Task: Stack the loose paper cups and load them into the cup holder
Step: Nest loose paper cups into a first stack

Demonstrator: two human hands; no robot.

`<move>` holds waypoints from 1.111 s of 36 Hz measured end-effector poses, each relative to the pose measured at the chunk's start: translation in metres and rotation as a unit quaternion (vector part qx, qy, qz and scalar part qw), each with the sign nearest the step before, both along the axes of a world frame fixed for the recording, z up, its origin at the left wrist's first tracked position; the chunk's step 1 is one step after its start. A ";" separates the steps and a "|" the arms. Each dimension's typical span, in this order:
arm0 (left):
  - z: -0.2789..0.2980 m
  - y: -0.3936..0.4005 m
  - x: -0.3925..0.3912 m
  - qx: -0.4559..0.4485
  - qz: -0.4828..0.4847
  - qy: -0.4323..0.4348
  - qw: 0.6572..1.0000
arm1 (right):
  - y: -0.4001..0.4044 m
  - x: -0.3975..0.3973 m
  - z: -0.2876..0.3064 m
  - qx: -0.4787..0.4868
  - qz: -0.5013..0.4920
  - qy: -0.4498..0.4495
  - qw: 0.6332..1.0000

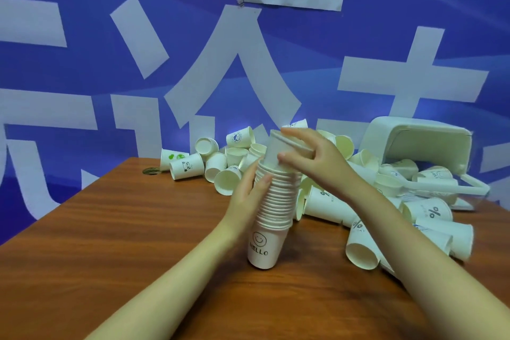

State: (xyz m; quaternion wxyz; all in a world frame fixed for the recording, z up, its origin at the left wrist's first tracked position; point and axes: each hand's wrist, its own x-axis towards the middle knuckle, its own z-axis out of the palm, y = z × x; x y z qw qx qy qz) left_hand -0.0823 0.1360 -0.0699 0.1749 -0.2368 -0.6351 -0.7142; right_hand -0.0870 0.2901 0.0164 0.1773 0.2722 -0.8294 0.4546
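Note:
A tall stack of white paper cups [276,201] stands upright on the wooden table [124,229]; its bottom cup shows a smiley and "HELLO". My left hand [249,188] grips the stack's left side at mid height. My right hand [309,154] holds the top cup [276,152] by its rim and wall, the cup partly seated in the stack and slightly tilted. Many loose paper cups [220,163] lie scattered behind the stack, and others [430,218] lie to its right.
A white plastic basket [419,143] lies tipped on its side at the right rear, with cups spilling out and its handle [469,188] lying over them. A blue wall with large white characters rises directly behind the table. A round metal grommet [151,171] is set near the table's back edge.

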 end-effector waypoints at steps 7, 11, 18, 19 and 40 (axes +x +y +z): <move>-0.013 0.011 -0.001 0.052 0.019 -0.012 0.998 | -0.003 0.008 -0.030 0.001 0.022 -0.003 1.000; -0.018 0.012 -0.003 0.089 0.041 -0.035 0.995 | -0.015 0.014 -0.048 -0.139 0.009 0.006 0.990; -0.016 0.006 -0.010 0.138 0.041 -0.033 0.989 | -0.034 0.013 -0.097 -0.184 0.013 -0.028 0.982; -0.017 0.003 -0.012 0.137 0.044 -0.038 0.989 | -0.033 0.012 -0.101 -0.184 0.007 -0.024 0.983; -0.028 -0.003 -0.088 -0.563 0.117 0.073 0.815 | 0.020 -0.018 -0.099 -0.253 -0.210 -0.006 0.944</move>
